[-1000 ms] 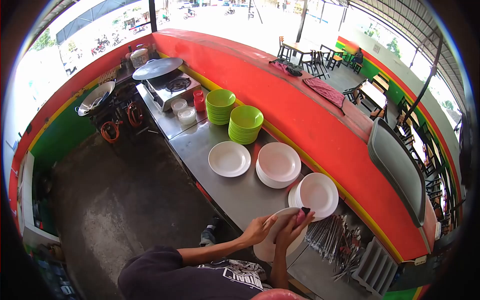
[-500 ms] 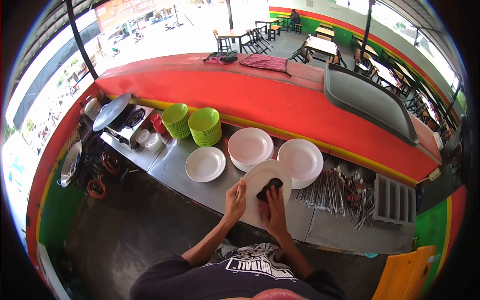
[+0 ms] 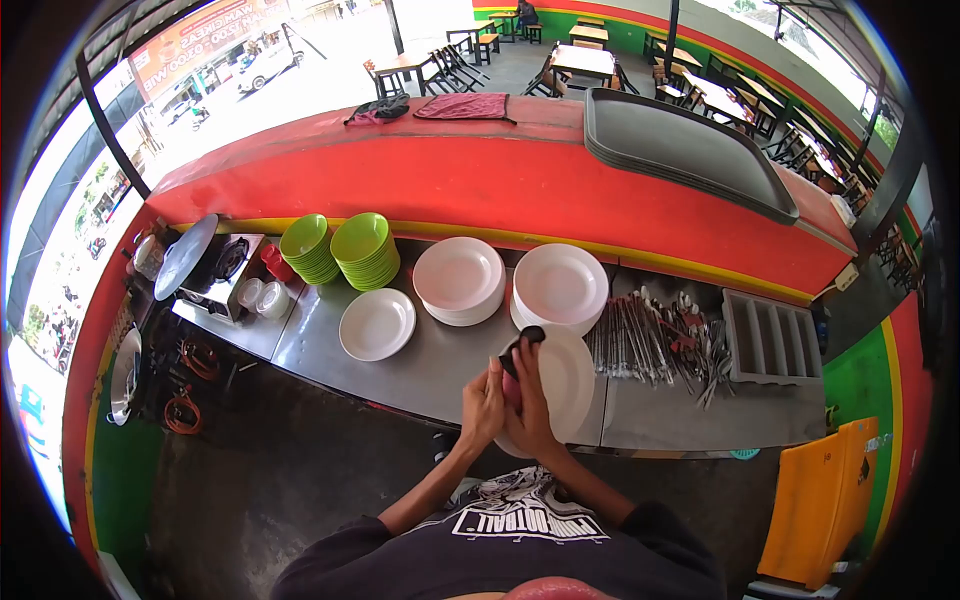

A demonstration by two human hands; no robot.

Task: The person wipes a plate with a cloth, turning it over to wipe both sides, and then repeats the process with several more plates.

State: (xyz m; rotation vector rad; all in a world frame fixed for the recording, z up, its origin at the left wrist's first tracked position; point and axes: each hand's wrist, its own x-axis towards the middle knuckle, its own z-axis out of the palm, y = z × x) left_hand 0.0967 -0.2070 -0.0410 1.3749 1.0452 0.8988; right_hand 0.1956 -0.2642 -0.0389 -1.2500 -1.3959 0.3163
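Note:
A white plate (image 3: 568,385) is held over the steel counter's front edge, in front of my body. My left hand (image 3: 483,405) grips it at its left rim. A dark and reddish cloth (image 3: 523,350) is in my right hand (image 3: 528,405), pressed against the plate's left part, close beside the left hand. Beyond them stand two stacks of white plates, the left stack (image 3: 460,280) and the right stack (image 3: 560,287). A single white plate (image 3: 377,325) lies left of them on the counter.
Green bowls (image 3: 363,250) stand stacked at the back left, near a stove (image 3: 225,270). Many utensils (image 3: 640,340) and a grey divided tray (image 3: 770,340) lie right. Black trays (image 3: 680,150) rest on the red ledge (image 3: 400,165). An orange chair (image 3: 815,505) stands lower right.
The view has shifted right. My right hand and the cloth have moved from the plate's middle to its left side, next to my left hand.

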